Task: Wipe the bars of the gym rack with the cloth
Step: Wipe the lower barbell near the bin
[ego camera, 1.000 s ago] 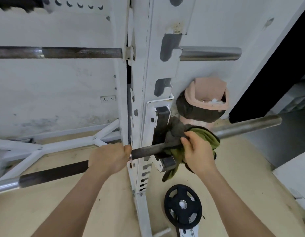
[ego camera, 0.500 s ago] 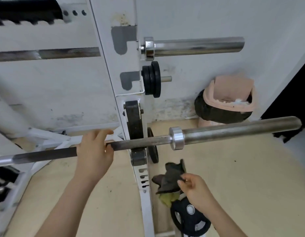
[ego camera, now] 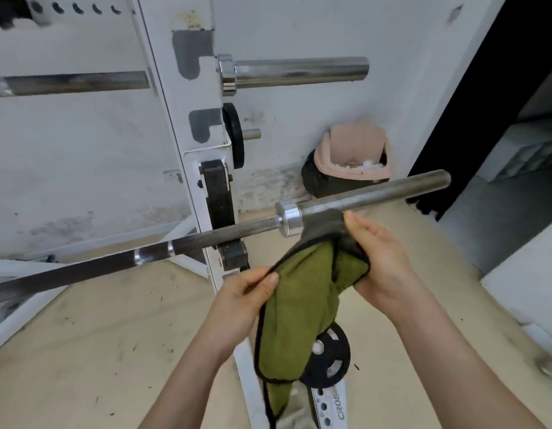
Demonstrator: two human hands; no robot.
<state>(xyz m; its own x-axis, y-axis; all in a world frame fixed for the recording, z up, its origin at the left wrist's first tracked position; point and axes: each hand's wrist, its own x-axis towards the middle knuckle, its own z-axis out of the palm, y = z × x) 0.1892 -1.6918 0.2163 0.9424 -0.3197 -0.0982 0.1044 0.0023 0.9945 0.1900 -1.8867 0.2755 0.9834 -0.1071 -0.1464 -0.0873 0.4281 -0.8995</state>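
- Olive-green cloth with black hem (ego camera: pixel 302 305) hangs between both hands, its dark top against the lower steel barbell sleeve (ego camera: pixel 376 193), just beside the collar.
- Left hand (ego camera: pixel 247 292) pinches the hem; right hand (ego camera: pixel 380 258) grips the bunched top.
- Risks: the loose tail could snag or slip free, and hard rubbing might roll the bar.

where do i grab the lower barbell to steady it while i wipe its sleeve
Grip the dark shaft just left of the white upright, left hand coming over from above. It is thin and looks rough there. The steel sleeve is thicker and smooth, and the right hand holds the cloth at it.
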